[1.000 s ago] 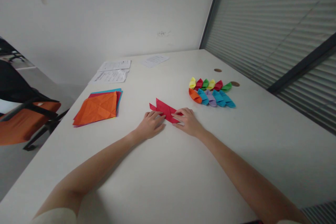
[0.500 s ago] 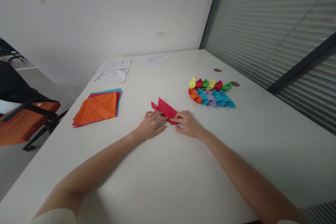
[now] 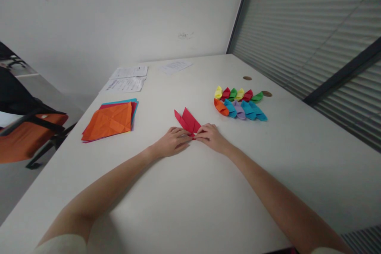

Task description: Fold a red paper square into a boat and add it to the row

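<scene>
A folded red paper piece [image 3: 187, 121] lies on the white table [image 3: 190, 190], its two pointed flaps aimed away from me. My left hand [image 3: 171, 143] and my right hand [image 3: 212, 137] meet at its near tip. The fingertips of both hands pinch and press that tip against the table. To the right, beyond my right hand, lies a cluster of small folded paper shapes [image 3: 238, 103] in yellow, red, green, orange, blue and purple.
A stack of creased coloured paper sheets [image 3: 110, 120], orange on top, lies at the left. Printed white sheets [image 3: 126, 81] rest near the far edge. An orange chair [image 3: 26, 135] stands off the table's left side. Window blinds [image 3: 312, 35] run along the right.
The red piece has turned so its flaps point further away and stand narrower. Both hands have drawn together at its near tip.
</scene>
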A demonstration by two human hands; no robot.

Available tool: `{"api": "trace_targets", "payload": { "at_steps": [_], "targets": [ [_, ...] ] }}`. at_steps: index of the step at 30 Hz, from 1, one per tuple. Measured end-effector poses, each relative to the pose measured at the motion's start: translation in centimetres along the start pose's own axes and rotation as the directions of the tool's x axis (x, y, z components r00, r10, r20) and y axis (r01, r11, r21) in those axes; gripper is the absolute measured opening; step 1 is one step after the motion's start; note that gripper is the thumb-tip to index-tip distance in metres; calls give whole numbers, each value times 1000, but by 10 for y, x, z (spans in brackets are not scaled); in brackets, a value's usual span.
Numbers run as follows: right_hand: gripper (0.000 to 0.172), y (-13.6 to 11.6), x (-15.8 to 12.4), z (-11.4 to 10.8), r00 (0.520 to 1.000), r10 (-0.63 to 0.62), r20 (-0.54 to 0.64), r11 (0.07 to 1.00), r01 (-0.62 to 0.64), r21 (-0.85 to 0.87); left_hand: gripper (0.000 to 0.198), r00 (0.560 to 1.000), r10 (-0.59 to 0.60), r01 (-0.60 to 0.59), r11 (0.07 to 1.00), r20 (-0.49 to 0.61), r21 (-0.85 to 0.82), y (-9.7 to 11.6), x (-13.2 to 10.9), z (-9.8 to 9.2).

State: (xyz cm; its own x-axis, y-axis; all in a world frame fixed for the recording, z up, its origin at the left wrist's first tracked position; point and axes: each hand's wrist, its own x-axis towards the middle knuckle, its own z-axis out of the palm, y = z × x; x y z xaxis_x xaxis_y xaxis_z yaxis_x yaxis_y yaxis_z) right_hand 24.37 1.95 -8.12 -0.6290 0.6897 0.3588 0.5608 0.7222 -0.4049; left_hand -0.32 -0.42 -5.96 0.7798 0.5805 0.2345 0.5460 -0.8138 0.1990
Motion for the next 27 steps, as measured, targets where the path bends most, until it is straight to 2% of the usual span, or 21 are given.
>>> {"api": "trace_targets", "payload": {
  "at_steps": [12,20,27],
  "targets": [
    [16,0,2,5,987,158,-11,986,-158,-60,36,1000,20,-20,1000,-10,13,0,0,0],
    [10,-18,6,13,931,357,-72,930,-362,-69,35,999,23,-22,1000,-32,22,0,0,2],
    [12,-20,6,20,907,379,-184,922,-388,-13,34,999,23,-22,1000,-31,19,0,0,1]
  ]
}}
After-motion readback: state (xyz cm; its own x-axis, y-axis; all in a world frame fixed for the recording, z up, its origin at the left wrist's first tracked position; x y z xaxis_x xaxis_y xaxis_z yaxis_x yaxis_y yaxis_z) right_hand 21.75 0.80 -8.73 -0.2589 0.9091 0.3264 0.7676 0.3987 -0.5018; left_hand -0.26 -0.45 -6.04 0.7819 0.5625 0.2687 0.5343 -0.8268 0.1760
